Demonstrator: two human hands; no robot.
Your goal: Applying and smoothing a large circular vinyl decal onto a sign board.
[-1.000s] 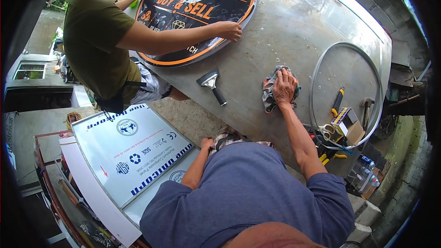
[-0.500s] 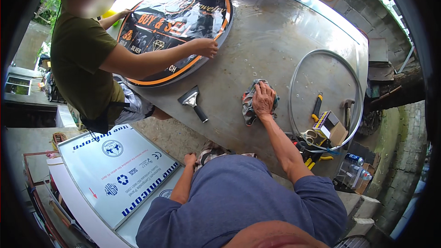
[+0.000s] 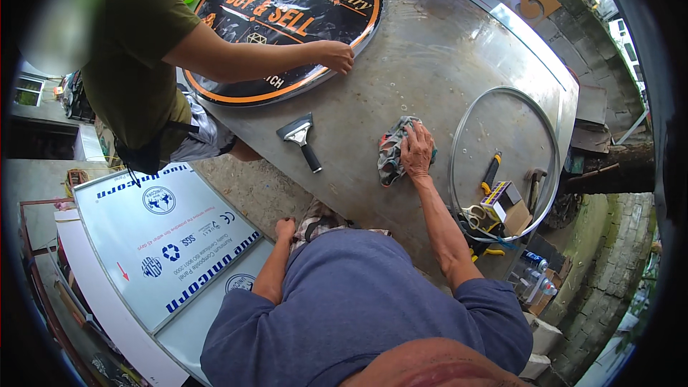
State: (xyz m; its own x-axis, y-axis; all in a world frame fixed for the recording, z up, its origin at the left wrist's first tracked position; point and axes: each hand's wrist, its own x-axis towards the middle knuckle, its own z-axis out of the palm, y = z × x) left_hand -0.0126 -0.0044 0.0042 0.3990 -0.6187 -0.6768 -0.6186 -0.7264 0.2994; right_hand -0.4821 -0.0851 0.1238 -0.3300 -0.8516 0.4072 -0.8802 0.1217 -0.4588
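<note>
Rag point(image 3: 390, 154) under right hand point(image 3: 417, 150), unmoved

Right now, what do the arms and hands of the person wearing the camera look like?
Both arms come out of a blue-grey sweatshirt with sleeves pushed up past the elbows, leaving the forearms bare. The left hand and right hand wear no gloves; I see no watch or rings.

the table point(image 3: 401, 50) is smooth sheet metal, dull grey with a wet-looking sheen. the rag point(image 3: 393, 152) is soft patterned cloth, crumpled and matt. the round sign point(image 3: 287, 21) looks glossy, black with an orange rim. the scraper point(image 3: 302, 140) has a bright metal blade and matt black handle. the ring point(image 3: 459, 136) is thin bare metal.
</note>
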